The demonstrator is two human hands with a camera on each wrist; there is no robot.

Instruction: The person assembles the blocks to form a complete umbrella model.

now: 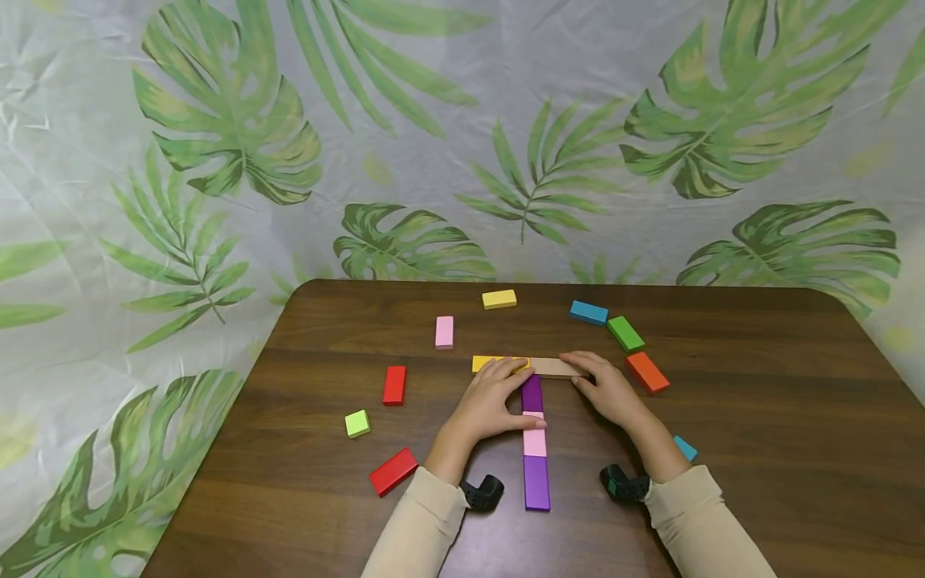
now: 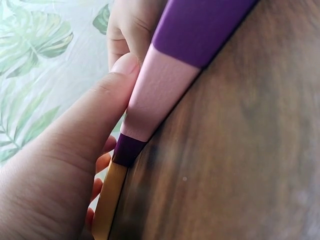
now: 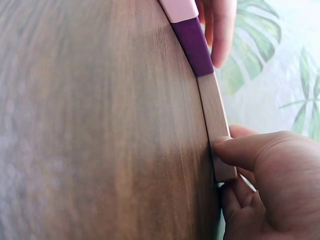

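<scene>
Wooden blocks lie in a T shape on the dark table. A yellow block (image 1: 482,361) and a plain wood block (image 1: 551,368) form the crossbar, end to end. Below their meeting point run a dark purple block (image 1: 531,396), a pink block (image 1: 535,443) and a purple block (image 1: 536,485) in a column. My left hand (image 1: 486,405) spreads over the yellow block, its fingertips at the join and its thumb against the pink block. At the crossbar's right end, my right hand (image 1: 610,391) pinches the plain wood block between thumb and fingers.
Loose blocks surround the shape: red (image 1: 394,385), another red (image 1: 393,472), lime (image 1: 357,424), pale pink (image 1: 444,332) and pale yellow (image 1: 499,299). On the right lie blue (image 1: 588,312), green (image 1: 625,334), orange (image 1: 647,372) and a light-blue piece (image 1: 685,449) partly behind the right forearm.
</scene>
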